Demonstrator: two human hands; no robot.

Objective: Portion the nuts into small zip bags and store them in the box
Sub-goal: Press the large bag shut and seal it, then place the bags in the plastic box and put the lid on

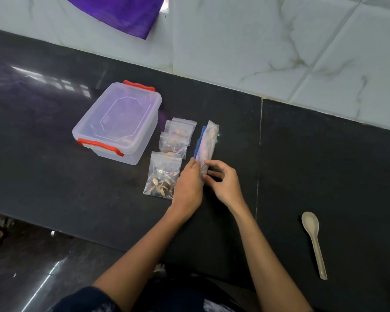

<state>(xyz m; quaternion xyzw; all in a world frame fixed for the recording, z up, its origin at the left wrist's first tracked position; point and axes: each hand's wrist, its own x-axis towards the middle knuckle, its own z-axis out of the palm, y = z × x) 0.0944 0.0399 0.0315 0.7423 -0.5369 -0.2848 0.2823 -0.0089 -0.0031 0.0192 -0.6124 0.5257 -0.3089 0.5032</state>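
clear large nut bag (207, 145) pinched by left hand (188, 183), right hand (225, 183), closed box (118, 122) nearby

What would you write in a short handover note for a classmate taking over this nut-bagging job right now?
Left hand: fingers on the near end of the long rolled clear bag of nuts with blue strip.
Right hand: pinching the same end.
Three small clear zip bags holding nuts lie in a row beside the translucent plastic box with red latches.
The beige plastic spoon lies apart to the right on the black counter.
Done: three portions bagged.
Left: box lid is on; open it, put the small bags inside, close it.
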